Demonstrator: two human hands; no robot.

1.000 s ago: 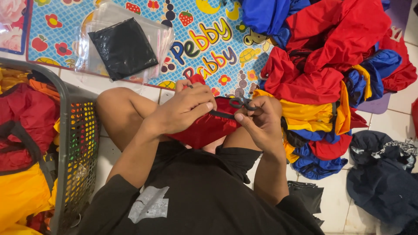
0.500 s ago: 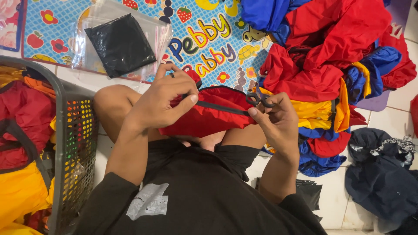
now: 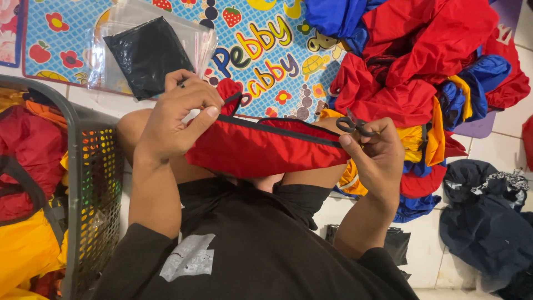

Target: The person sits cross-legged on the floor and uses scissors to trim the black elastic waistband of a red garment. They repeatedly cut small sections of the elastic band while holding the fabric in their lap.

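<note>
Fingers [image 3: 208, 113] on red pouch [image 3: 266, 147], tiled floor [image 3: 502, 141]

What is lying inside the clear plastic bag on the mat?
Inside the clear bag lies a folded black item, seen through the plastic. The left hand covers its lower corner; whatever lies beneath it is hidden.
</note>
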